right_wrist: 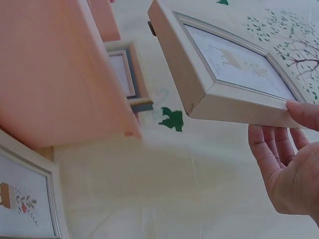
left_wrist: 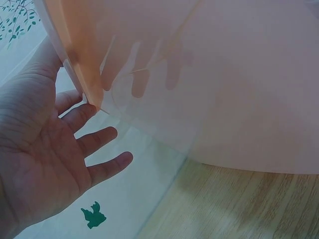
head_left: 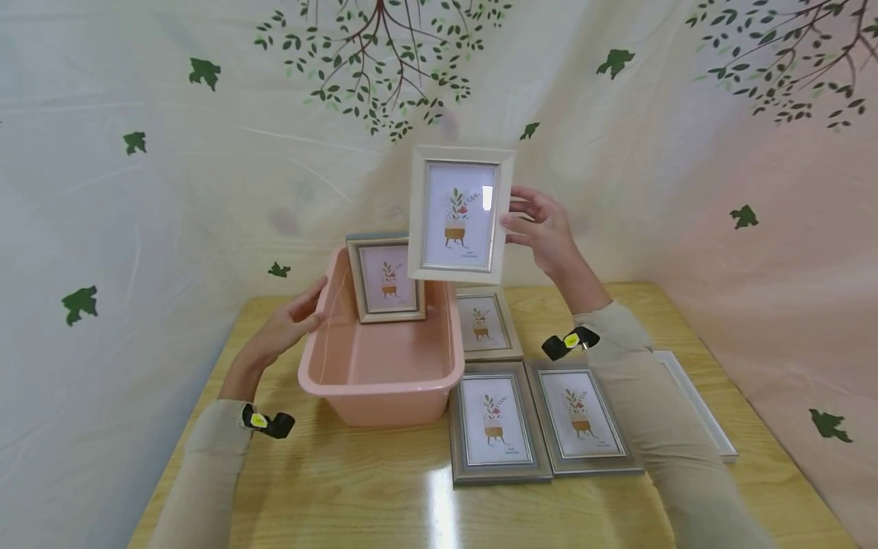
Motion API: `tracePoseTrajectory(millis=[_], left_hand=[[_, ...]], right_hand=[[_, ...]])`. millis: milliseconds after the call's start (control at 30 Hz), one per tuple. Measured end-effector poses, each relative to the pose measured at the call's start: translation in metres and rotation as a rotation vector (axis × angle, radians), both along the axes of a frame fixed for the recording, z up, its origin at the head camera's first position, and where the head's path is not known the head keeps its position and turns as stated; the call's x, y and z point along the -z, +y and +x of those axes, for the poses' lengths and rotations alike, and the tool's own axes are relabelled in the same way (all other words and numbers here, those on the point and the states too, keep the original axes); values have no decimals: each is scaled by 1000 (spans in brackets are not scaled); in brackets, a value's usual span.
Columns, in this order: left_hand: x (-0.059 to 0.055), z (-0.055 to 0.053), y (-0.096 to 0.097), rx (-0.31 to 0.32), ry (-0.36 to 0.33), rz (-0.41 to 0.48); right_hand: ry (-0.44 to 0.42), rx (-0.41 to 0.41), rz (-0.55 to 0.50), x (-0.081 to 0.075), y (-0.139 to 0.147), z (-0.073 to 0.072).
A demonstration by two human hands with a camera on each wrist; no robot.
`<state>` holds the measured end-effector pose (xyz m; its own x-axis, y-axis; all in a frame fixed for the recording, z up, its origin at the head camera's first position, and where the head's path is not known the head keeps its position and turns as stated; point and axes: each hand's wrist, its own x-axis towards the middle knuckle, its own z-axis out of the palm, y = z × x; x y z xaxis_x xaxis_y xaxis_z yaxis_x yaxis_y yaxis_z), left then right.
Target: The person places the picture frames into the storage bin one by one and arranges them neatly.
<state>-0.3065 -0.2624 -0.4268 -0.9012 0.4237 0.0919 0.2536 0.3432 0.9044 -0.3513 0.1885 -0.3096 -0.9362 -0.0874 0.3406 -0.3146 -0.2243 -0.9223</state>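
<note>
Upright in the air, a cream-white picture frame (head_left: 461,215) with a potted-plant print is held at its right edge by my right hand (head_left: 545,232). The thumb lies on the front, fingers behind, as the right wrist view shows for the raised frame (right_wrist: 234,69). My left hand (head_left: 288,324) grips the left rim of a pink plastic basin (head_left: 384,390). In the left wrist view the left hand (left_wrist: 55,129) has its thumb over the rim and its fingers spread along the outer wall. A gold-edged frame (head_left: 389,282) leans inside the basin's far end, with a bluish edge behind it.
Right of the basin lie a cream frame (head_left: 483,324) and two silver-grey frames, one nearer the basin (head_left: 499,423) and one beside it (head_left: 579,418). A white frame (head_left: 700,408) is partly hidden by the right sleeve. A leaf-patterned curtain (head_left: 329,168) encloses the wooden table (head_left: 370,488).
</note>
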Motion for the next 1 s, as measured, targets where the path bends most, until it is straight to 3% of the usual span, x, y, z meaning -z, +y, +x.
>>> tracePoseTrajectory(millis=[400,667,1000], left_hand=[[0,0,-1,11,14,-6],[-1,-1,-1,-14,11,-19],[4,2,0,-15,42,3]], right_hand=[[49,-30,168,7,-49,-4],[74,-76,206,19,-79,-11],[47,-76,270,36,-103,-18]])
